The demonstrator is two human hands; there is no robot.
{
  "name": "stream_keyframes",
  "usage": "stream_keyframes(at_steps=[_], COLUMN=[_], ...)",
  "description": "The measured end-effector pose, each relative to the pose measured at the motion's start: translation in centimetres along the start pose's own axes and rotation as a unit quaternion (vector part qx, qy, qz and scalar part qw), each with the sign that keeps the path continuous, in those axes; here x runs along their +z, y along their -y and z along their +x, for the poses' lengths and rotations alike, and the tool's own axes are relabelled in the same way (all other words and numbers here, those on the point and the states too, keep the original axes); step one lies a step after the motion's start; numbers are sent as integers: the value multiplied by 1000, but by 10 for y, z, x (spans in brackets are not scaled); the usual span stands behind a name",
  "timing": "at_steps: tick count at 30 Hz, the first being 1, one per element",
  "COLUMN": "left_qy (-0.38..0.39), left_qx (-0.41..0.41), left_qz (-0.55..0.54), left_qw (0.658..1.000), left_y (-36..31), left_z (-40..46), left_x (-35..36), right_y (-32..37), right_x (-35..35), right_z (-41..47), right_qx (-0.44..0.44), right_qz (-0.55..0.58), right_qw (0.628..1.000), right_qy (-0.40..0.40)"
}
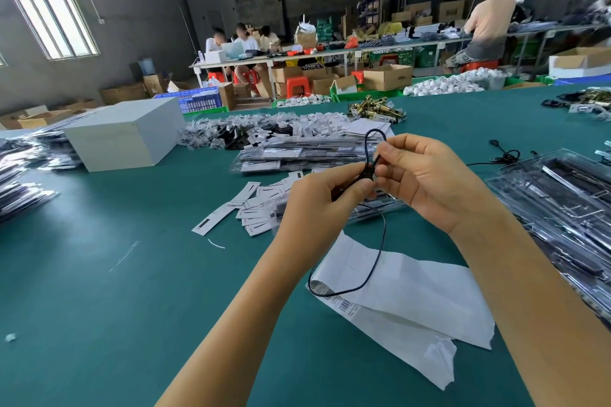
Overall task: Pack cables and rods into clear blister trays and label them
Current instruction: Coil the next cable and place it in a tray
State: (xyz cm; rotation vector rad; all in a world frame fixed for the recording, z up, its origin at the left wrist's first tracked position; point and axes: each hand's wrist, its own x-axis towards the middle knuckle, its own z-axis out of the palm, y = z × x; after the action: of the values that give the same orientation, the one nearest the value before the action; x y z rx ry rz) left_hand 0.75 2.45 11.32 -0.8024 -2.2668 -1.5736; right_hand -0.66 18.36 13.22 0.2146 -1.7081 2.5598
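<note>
Coiling the black cable [380, 251] above the tabletop [132, 274], I pinch it with my left hand [325, 198] and right hand [426, 175]. Filled blister trays [562, 208] sit stacked nearby; this cable remains unpacked, loose labels [251, 201] waiting.

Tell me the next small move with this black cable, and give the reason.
Probably keep winding: draw the slack up into another loop. The left hand and right hand pinch the black cable with only one small loop formed above the fingers, while a long length hangs down onto the white label sheet, too loose to fit the clear blister tray behind the hands.
</note>
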Motion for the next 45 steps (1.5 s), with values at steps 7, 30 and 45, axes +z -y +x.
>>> stream_keyframes(at_steps=[7,30,45], left_qy=[-30,-16,138], left_qx=[-10,23,-120], left_qz=[-32,158,47], left_qw=[999,987,982], left_y=[0,2,10], left_z=[0,5,8], left_x=[2,-5,-28], right_y=[-1,-15,15], right_x=[-4,1,-32], right_z=[0,0,7], right_qx=[44,-12,-70], right_qz=[-34,-105,100], right_qw=[995,988,985], right_qy=[78,115,-126])
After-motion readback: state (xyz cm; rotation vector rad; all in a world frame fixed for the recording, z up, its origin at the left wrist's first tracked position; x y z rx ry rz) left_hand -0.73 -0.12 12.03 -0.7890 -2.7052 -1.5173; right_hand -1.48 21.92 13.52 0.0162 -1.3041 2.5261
